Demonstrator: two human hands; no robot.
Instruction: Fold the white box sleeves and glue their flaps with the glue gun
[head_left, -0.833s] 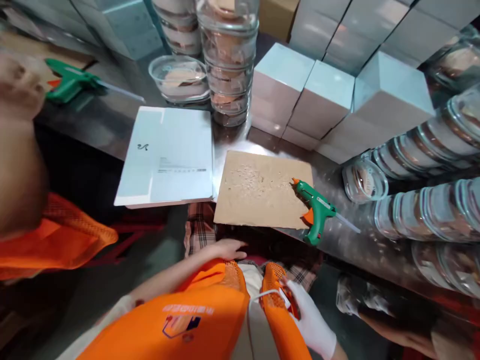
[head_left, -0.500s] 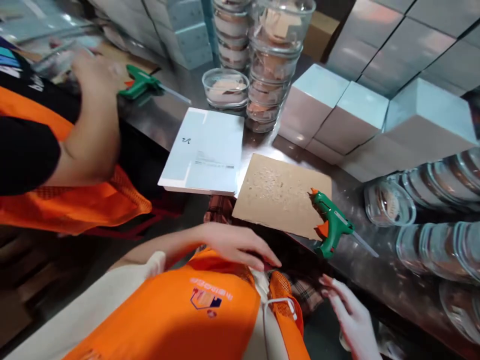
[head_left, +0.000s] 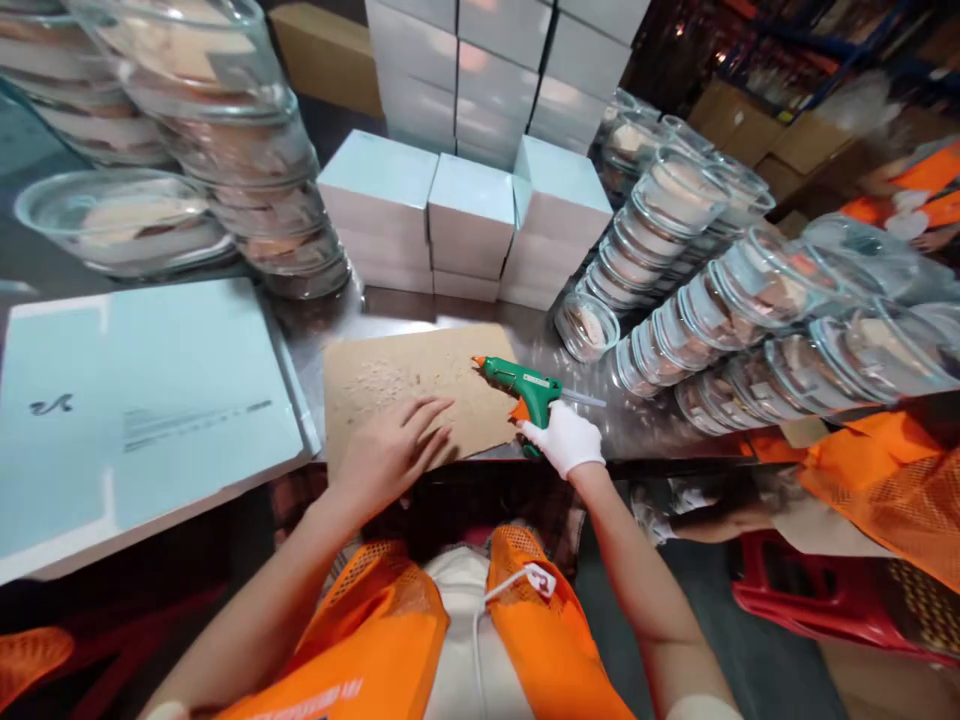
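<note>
Half a second ago both hands were low, in front of the near edge; now they have come forward to the worktop point(head_left: 394, 305). The right hand point(head_left: 566, 438), in a white glove, has reached the green glue gun point(head_left: 525, 380) and lies against its handle, thumb stretched beside the orange trigger; whether the fingers are closed around it, I cannot tell. The gun itself lies as before, its orange nozzle over the right part of the cardboard sheet point(head_left: 405, 365) and its glue stick pointing right. The bare left hand point(head_left: 390, 450), which was over the lap, is now above the near left part of the sheet, fingers extended and apart from the thumb, grasping nothing; contact with the cardboard is unclear. The view has swung right, so more of the stacked clear containers point(head_left: 709, 325) shows, along with a red stool point(head_left: 825, 610). The flat white box point(head_left: 172, 400) remains left of the sheet, and small white boxes point(head_left: 471, 235) stand beyond it.
</note>
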